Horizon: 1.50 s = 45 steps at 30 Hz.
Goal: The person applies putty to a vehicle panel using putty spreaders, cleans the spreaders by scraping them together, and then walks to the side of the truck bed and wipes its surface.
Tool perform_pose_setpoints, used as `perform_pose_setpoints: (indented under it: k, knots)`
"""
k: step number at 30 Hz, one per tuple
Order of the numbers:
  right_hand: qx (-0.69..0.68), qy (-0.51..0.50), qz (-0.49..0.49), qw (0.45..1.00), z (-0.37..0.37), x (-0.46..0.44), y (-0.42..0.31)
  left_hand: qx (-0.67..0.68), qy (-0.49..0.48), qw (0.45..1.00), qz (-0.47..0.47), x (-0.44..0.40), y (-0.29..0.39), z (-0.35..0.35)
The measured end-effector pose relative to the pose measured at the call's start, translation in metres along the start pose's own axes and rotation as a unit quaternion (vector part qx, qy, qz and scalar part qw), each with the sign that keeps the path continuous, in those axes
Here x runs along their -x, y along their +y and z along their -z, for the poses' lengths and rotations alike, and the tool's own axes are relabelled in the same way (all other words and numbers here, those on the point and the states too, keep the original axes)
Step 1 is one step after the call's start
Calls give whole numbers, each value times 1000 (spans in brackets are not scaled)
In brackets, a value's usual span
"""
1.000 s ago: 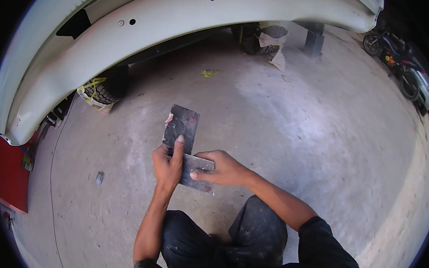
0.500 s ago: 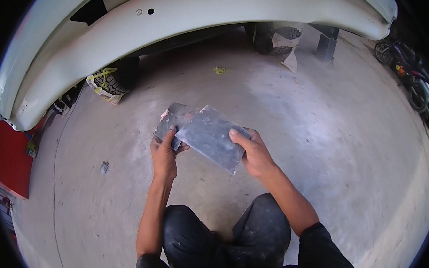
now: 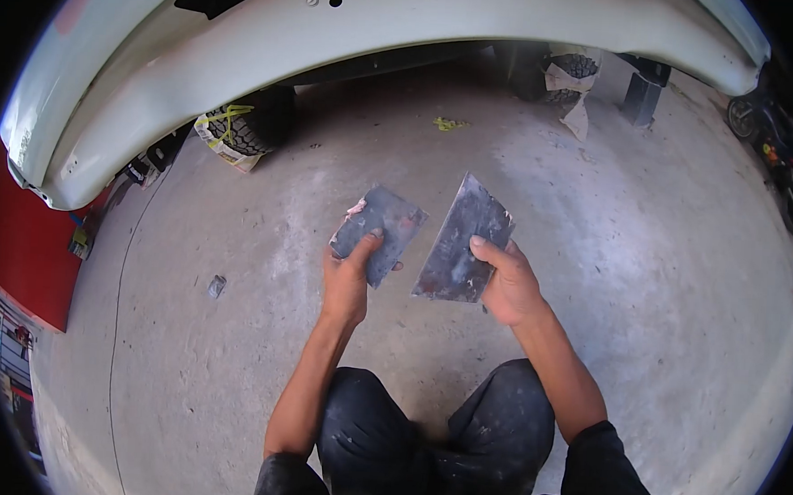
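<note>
Where the vehicle overhangs, the floor darkens.

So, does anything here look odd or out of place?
Yes: a yellow scrap lies beyond the plate in the right hand, and a grey scrap lies left of the left hand. Both sit loose on the floor, like stray litter.

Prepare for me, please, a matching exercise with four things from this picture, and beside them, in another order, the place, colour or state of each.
Things:
1. smaller plate
2. curved panel
3. larger plate
4. left tyre

Places, colours, states:
A. held in the right hand
B. crossed by yellow strips
C. held in the left hand
D. white, at the top of the picture

Right pairs: 1-C, 2-D, 3-A, 4-B
</note>
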State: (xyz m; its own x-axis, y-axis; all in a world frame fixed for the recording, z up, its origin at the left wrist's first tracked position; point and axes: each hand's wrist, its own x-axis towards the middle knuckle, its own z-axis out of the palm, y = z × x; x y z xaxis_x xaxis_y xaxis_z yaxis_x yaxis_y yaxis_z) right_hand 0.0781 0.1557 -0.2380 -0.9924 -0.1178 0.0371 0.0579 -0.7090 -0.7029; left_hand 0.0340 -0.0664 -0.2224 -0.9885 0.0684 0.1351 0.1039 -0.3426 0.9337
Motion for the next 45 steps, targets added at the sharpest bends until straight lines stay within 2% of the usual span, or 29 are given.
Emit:
perform_pose_setpoints:
  k: [3, 6, 7, 9, 10, 14, 19, 22, 25, 28, 31, 32, 38, 41, 42, 45]
  knots:
    - [-37, 37, -10, 999, -8, -3, 0, 12, -2, 1000, 11, -1, -3, -3]
    - [-87, -6, -61, 994, 19, -11, 7, -29, -16, 999, 35, -3, -7, 3]
    - [-141, -101, -73, 982, 26, -16, 9, -34, -17, 999, 33, -3, -6, 3]
    - [-241, -287, -88, 923, 38, -23, 6, -42, -25, 998, 30, -1, -2, -1]
    - [-245, -230, -68, 939, 36, -20, 7, -42, -26, 998, 34, -2, -3, -2]
    - [-216, -92, -95, 967, 57, -25, 24, -48, -23, 998, 40, -1, -4, 2]
    - [-160, 103, -85, 978, 29, -19, 17, -33, -2, 999, 27, 2, -1, -9]
    - [-202, 119, -85, 968, 14, -12, -1, -38, 3, 999, 27, 1, -1, -4]
    - [-230, 40, -74, 969, 18, -8, -8, -50, -7, 998, 33, -2, -6, 1]
    - [-207, -2, -63, 976, 19, -8, -9, -57, -1, 998, 34, -4, -9, 2]
    - [-71, 20, -112, 991, 32, -16, 2, -58, -1, 998, 30, -3, -6, 1]
    - [-89, -7, -132, 987, 37, -17, 4, -55, -3, 998, 26, -4, -9, 4]
    - [-136, 56, -51, 988, 30, -20, 10, -31, -12, 999, 37, 4, 6, 1]
    - [-139, 79, -61, 985, 21, -17, 2, -39, -44, 997, 58, 12, 15, -9]
    - [-156, 53, -56, 985, 21, -16, 1, -48, -47, 996, 62, 14, 15, -10]
    - [-85, 78, -40, 993, 12, -12, -2, -79, -70, 991, 81, 12, 9, -5]
